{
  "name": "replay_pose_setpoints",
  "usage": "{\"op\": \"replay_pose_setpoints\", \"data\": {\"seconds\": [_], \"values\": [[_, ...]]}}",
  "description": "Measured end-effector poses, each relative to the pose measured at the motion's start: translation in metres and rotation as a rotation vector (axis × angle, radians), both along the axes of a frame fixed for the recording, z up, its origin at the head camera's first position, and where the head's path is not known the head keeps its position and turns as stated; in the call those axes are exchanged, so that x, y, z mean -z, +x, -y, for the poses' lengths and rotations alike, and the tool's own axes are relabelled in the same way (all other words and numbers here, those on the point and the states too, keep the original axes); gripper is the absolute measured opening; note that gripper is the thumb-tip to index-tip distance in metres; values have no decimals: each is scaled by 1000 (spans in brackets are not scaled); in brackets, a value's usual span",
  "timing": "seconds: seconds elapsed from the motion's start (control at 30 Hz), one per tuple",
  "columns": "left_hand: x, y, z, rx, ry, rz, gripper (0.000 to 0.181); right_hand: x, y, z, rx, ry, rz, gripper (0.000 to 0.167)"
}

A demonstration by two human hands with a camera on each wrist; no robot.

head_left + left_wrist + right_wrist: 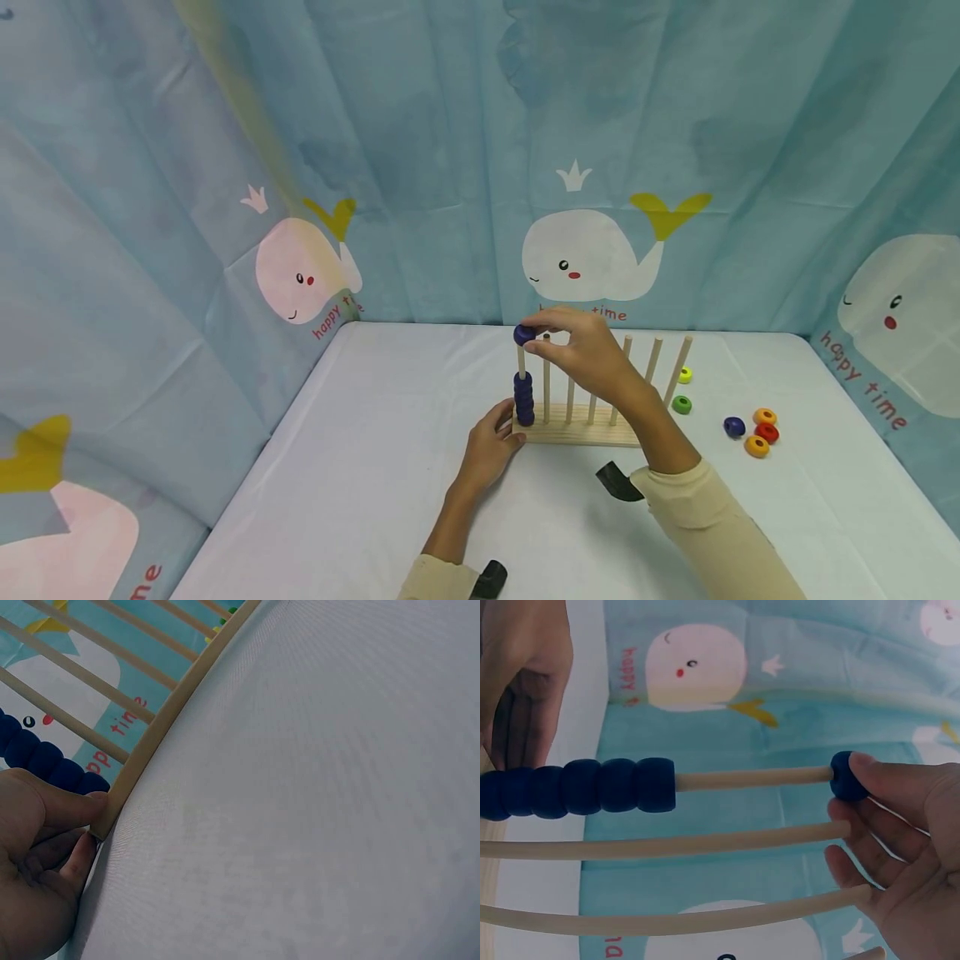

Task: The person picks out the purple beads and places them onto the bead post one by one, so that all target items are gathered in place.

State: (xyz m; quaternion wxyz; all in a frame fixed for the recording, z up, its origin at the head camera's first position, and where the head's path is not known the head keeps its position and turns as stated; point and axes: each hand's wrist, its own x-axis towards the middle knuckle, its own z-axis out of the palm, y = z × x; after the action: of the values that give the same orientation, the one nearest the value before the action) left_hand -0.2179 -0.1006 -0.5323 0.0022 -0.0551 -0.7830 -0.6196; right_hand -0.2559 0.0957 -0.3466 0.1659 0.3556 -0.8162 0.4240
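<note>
My right hand [588, 354] pinches a dark blue bead [524, 335] at the top of the leftmost peg of a wooden peg rack [577, 432]. In the right wrist view that bead [846, 776] sits on the peg's tip between thumb and fingers. Lower on the same peg, several blue beads [523, 400] are stacked, with bare peg between them and the held bead. My left hand [489, 450] grips the left end of the rack's base; the left wrist view shows the thumb [82, 806] on the base's edge. The other pegs I can see carry no beads.
Right of the rack, loose beads lie on the white table [360, 467]: a blue one [734, 427], a red one [767, 432], two orange ones [757, 447], a green one [682, 405] and a yellow one [684, 375]. A whale-printed curtain [435, 167] stands behind.
</note>
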Motion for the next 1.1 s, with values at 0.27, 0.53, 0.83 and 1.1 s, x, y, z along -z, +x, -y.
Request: {"op": "replay_pose_setpoints", "data": {"seconds": [0.27,0.53,0.83,1.1], "values": [[-1,2,0,-6,-13,5,65,-1,-4,3,-14,10,-7,31],[-1,1,0,-3,-15,-3,64,-1,-6,6,-26,10,14,31],[-1,0,0,3,-11,-6,65,-4,-1,1,8,31,22,32],[-2,2,1,3,-8,-5,65,-5,3,-10,32,-2,39,33]]}}
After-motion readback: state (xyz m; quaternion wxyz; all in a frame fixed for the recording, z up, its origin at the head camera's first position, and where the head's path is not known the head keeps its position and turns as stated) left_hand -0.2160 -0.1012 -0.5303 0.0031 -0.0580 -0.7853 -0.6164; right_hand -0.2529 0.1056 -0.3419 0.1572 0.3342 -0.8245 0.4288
